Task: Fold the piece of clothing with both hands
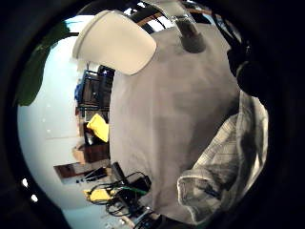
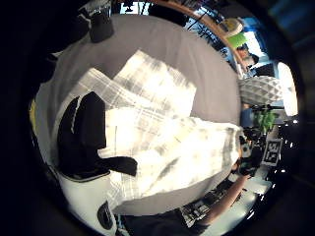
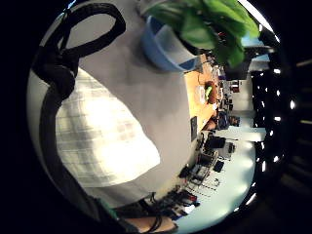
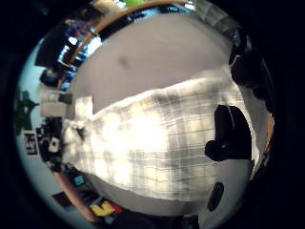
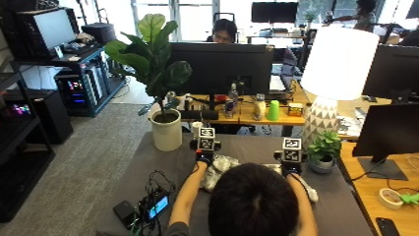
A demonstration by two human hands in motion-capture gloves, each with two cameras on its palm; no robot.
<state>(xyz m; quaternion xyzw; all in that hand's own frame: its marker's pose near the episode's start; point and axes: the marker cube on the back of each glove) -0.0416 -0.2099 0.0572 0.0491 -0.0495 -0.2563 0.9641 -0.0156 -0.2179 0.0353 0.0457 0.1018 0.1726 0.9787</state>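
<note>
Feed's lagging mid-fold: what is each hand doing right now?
Left hand: pinching the plaid shirt, lifting its edge.
Right hand: on the shirt; fingers' state cannot be told.

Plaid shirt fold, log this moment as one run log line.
stage: mid-fold | plaid shirt: bunched on grey table | left hand: grips shirt | right hand: on shirt, grip unclear

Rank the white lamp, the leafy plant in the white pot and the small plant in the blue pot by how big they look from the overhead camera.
1. The leafy plant and the white lamp look about alike.
2. The small plant looks clearly smallest.
</note>
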